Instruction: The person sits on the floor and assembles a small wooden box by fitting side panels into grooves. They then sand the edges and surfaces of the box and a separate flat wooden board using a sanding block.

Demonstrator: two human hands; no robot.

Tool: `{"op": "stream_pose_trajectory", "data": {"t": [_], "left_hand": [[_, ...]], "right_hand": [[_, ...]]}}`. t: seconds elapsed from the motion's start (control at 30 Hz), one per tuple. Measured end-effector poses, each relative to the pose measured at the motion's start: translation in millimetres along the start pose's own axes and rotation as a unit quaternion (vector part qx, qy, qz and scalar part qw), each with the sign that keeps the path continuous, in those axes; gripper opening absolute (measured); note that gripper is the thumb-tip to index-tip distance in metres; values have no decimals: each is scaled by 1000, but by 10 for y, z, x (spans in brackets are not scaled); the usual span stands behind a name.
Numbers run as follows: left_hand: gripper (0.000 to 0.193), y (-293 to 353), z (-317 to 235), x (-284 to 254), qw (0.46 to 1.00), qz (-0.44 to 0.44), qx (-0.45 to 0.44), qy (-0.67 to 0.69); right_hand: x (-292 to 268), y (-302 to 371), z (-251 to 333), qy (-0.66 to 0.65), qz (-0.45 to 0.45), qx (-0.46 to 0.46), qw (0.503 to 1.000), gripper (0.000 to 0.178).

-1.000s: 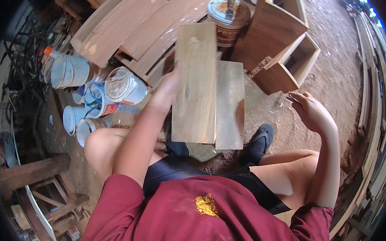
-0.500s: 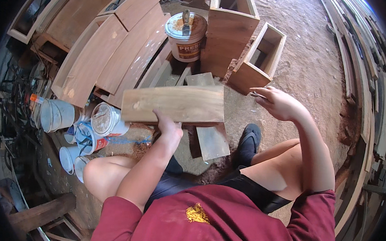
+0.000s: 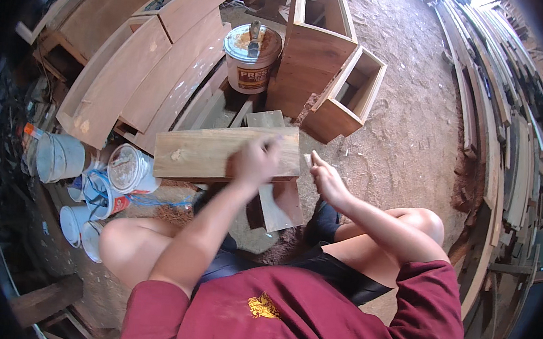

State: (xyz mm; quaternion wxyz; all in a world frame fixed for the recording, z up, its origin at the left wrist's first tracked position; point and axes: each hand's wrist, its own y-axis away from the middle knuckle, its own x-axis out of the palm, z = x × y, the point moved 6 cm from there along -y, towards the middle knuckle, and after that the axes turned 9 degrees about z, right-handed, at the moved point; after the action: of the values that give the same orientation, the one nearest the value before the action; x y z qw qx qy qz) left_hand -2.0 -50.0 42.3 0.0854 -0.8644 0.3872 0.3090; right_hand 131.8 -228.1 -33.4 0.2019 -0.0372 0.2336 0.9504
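Observation:
A long wooden box or drawer [image 3: 197, 155], its pale grained face turned up, lies across thin boards in front of me. Above the right half of that face is my left hand [image 3: 256, 160], blurred by motion; its fingers look curled, but I cannot make out whether anything is in them. Just off the box's right end, my right hand [image 3: 328, 182] is closed around a small, pale, flat piece [image 3: 308, 160], too little of which shows to name. A flat greyish board [image 3: 279, 206] sticks out from beneath the box toward my feet.
A lidded bucket [image 3: 251, 61] with a putty knife [image 3: 254, 39] on top stands beyond the box. Right of it are a tall wooden box [image 3: 311, 52] and a smaller open one [image 3: 345, 102]. Large drawers [image 3: 117, 83] and several buckets [image 3: 130, 169] crowd the left; long planks [image 3: 477, 108] line the right.
My left hand has left the box's near edge and moved right, over its upper face. The right hand has swung left and down, close to the box's right end, still holding the small piece.

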Motion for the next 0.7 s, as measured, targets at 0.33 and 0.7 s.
{"op": "stream_pose_trajectory", "data": {"t": [0.33, 0.7], "left_hand": [[40, -585, 527, -202, 967, -44, 49, -246], [53, -577, 488, -226, 969, 1, 19, -246]], "right_hand": [[571, -33, 96, 162, -183, -87, 966, 57], [351, -1000, 566, 232, -167, -163, 944, 66]]}}
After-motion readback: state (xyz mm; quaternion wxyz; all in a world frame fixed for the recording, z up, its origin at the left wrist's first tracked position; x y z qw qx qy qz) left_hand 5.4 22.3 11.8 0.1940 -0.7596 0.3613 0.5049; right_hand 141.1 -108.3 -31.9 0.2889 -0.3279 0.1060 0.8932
